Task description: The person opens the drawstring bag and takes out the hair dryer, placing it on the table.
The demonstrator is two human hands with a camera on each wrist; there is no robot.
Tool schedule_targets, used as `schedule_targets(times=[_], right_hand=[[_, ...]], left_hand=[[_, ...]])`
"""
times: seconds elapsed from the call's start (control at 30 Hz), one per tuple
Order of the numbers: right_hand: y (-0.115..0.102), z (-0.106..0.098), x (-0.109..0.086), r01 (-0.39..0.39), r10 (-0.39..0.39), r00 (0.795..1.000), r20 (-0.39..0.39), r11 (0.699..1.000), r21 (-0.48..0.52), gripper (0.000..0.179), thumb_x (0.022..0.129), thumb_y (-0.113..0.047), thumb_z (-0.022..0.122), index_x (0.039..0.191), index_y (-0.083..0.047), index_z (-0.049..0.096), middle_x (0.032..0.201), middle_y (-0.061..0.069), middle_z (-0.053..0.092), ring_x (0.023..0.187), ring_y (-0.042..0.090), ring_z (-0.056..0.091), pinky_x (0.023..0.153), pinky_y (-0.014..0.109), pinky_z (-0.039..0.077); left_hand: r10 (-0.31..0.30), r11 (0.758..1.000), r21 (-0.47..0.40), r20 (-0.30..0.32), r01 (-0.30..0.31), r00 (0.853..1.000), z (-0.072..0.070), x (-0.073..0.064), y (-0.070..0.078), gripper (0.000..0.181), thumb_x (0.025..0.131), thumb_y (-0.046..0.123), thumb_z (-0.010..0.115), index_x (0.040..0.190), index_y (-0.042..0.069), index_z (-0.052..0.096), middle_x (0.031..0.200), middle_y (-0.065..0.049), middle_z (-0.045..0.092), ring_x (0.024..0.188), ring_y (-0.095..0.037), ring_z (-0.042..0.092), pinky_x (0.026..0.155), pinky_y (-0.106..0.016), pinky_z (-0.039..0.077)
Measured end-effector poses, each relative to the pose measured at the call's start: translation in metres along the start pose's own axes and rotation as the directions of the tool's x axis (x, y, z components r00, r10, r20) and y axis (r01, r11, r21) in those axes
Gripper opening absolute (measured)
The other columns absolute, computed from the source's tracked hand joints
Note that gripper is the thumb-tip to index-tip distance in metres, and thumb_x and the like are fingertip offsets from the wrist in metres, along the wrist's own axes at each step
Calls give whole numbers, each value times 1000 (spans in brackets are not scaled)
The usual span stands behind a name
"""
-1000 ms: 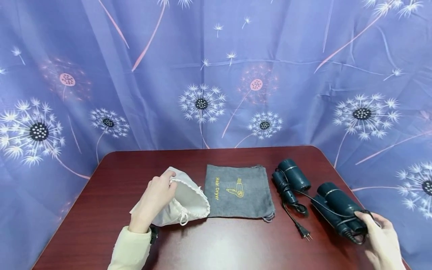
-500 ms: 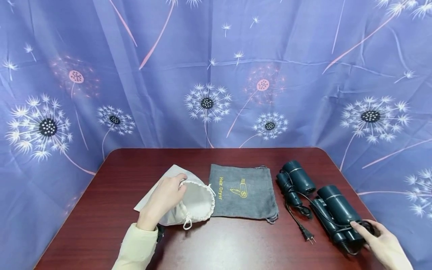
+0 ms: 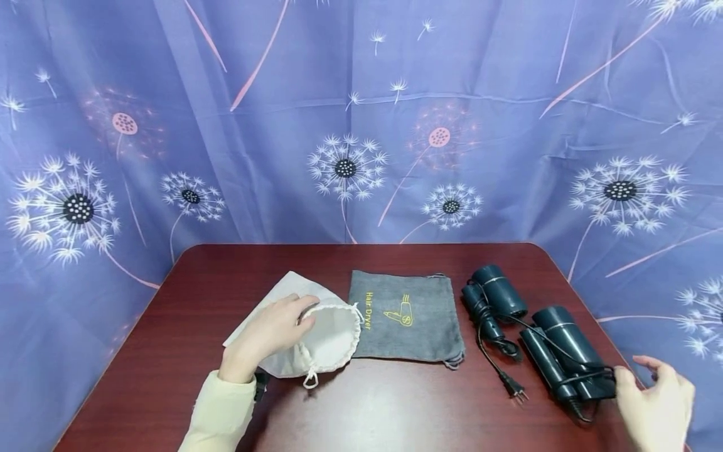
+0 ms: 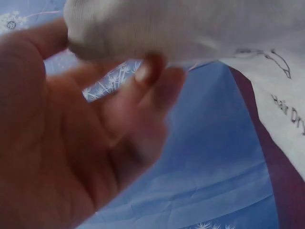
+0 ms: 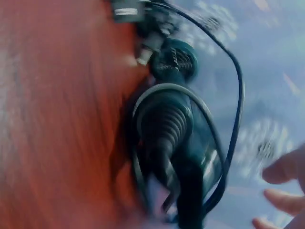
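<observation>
My left hand (image 3: 277, 329) grips the rim of a white drawstring bag (image 3: 282, 292), its mouth gaping to the right. In the left wrist view the fingers, partly blurred, are at the bag's cloth (image 4: 157, 28), with black "Hair Dry" lettering at right. My right hand (image 3: 655, 402) is beside the cord end of a dark green folded hair dryer (image 3: 570, 345), fingers spread and holding nothing. The right wrist view shows the fingers (image 5: 286, 202) apart from that dryer (image 5: 167, 124) and its looped cord.
A grey drawstring bag (image 3: 418, 339), printed "Hair Dryer" in yellow, lies flat beside the white one. A second dark green hair dryer (image 3: 499, 292) lies to its right, its plug (image 3: 513, 386) toward the front. A blue dandelion-print curtain (image 3: 265, 176) hangs behind the reddish table (image 3: 158, 376).
My right hand has let go of the hair dryer's cord end and drawn away to the right. My left hand stays at the white bag, its mouth a little wider. The view has shifted slightly.
</observation>
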State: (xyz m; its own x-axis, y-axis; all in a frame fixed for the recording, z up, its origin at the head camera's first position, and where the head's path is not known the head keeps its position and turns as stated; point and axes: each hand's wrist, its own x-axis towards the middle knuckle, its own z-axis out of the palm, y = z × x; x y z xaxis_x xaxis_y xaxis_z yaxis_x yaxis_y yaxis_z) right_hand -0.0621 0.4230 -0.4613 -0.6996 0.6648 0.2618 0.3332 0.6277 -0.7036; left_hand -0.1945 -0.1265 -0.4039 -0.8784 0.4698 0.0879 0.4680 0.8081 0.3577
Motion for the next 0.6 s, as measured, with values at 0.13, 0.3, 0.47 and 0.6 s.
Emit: schedule_targets(times=[0.13,0.3,0.47,0.6], right_hand=[[-45,10,-17,265,-238,944,-226,959,97,26,78,-1,59,102,9,65,109,15,60,115,46,42,99,49,25],[-108,33,-32,504,-485,862,-146,851,148,22,78,2,64,100,5,66,118,24,54,109,40,45,86,42,28],[-151,60,-35,590,-606,795,19,781,206,27,89,-7,65,115,1,63,127,23,48,116,42,42,88,51,31],[-170,76,-33,613,-642,743,189,766,192,35,98,-18,57,127,1,57,131,27,44,120,48,37,93,60,29]], left_hand=[[89,990,-120,151,-71,985,7,1,3,42,97,23,57,135,4,56,117,-12,61,107,-29,58,94,-45,43],[153,971,-216,231,-103,961,18,7,7,52,102,38,49,138,1,52,134,-13,57,126,-31,51,106,-46,35],[63,980,-195,136,-36,989,11,14,1,58,103,45,41,141,3,50,141,-13,50,134,-31,41,110,-45,30],[15,995,-100,-3,-15,1000,5,21,-5,58,104,45,38,143,4,47,147,-18,42,140,-34,31,111,-51,25]])
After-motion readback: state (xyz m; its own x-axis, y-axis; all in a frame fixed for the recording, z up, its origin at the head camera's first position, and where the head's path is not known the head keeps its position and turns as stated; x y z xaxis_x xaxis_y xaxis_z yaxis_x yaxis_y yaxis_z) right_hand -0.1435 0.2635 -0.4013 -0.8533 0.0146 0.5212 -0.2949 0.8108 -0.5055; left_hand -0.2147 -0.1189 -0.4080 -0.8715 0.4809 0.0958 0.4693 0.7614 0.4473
